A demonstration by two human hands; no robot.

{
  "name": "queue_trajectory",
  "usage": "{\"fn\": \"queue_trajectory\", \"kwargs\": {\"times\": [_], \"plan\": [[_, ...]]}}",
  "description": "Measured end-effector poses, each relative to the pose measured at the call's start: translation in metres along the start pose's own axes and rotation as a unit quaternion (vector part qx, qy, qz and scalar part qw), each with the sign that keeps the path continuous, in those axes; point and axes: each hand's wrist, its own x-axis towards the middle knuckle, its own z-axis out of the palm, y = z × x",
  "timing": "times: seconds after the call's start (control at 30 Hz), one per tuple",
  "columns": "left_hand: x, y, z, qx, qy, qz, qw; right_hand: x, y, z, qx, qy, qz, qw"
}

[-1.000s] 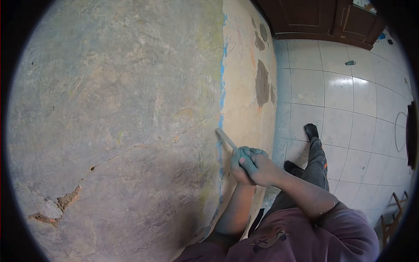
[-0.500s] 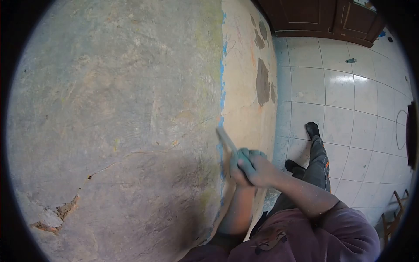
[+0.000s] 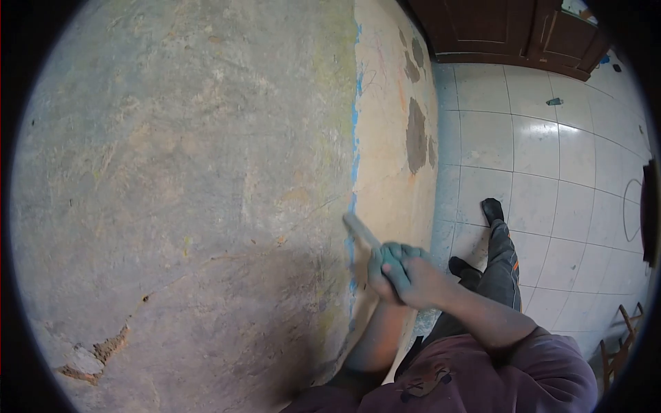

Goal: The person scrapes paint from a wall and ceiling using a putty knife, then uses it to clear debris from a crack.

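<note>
My left hand and my right hand are clasped together around the handle of a flat grey scraper. Dusty, blue-green fingers overlap there, hiding most of the handle. The scraper slants up and to the left, its tip at the border on the wall between bare grey plaster and cream paint. A ragged strip of blue paint runs along that border, above and below the tip. Whether the blade presses into the surface I cannot tell.
Grey patches break the cream paint. A crack leads to a broken hole at lower left. Dark wooden furniture stands at the top. On the white tiled floor lie a small object and, at right, a wire loop.
Both hands and the scraper have shifted slightly down in view, along the paint border. The whole view has also moved a little. The grip stays the same.
</note>
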Motion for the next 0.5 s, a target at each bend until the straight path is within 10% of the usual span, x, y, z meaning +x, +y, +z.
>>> {"fn": "queue_trajectory", "kwargs": {"times": [0.3, 0.5], "plan": [[-0.008, -0.012, -0.011, -0.030, 0.221, 0.027, 0.974, 0.002, -0.009, -0.011, -0.027, -0.053, 0.043, 0.997], [0.016, 0.004, -0.026, 0.017, 0.141, -0.061, 0.988, 0.034, -0.014, -0.020, 0.053, -0.062, 0.100, 0.992]]}}
